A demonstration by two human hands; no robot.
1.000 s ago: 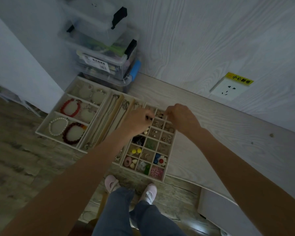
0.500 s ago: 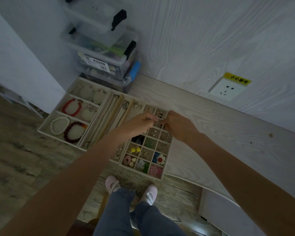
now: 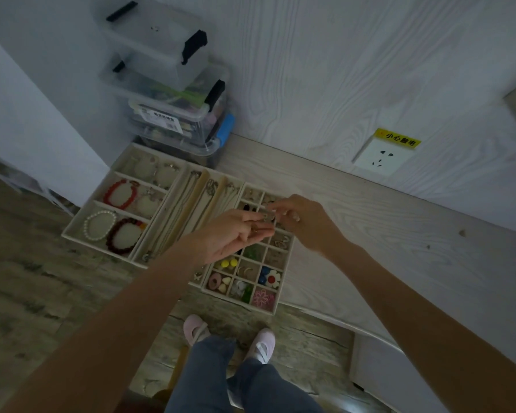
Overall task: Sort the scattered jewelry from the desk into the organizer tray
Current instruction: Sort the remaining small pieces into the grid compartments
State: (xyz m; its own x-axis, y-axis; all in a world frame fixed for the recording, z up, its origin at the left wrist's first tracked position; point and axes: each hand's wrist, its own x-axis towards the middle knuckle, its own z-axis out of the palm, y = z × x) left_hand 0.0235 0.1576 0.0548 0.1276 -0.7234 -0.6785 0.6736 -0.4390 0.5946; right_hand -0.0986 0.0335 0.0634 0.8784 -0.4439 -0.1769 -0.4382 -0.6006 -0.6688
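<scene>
My left hand (image 3: 234,234) lies palm-up, open, over the organizer tray (image 3: 286,257), cradling small jewelry pieces (image 3: 258,229). My right hand (image 3: 303,217) pinches one, possibly an earring.

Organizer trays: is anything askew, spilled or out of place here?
The grid tray overhangs the desk edge at its near end, above the floor. Otherwise nothing looks spilled; its items sit inside their compartments.

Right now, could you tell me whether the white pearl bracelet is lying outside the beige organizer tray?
No, the white pearl bracelet lies inside a compartment of the beige organizer tray.
</scene>
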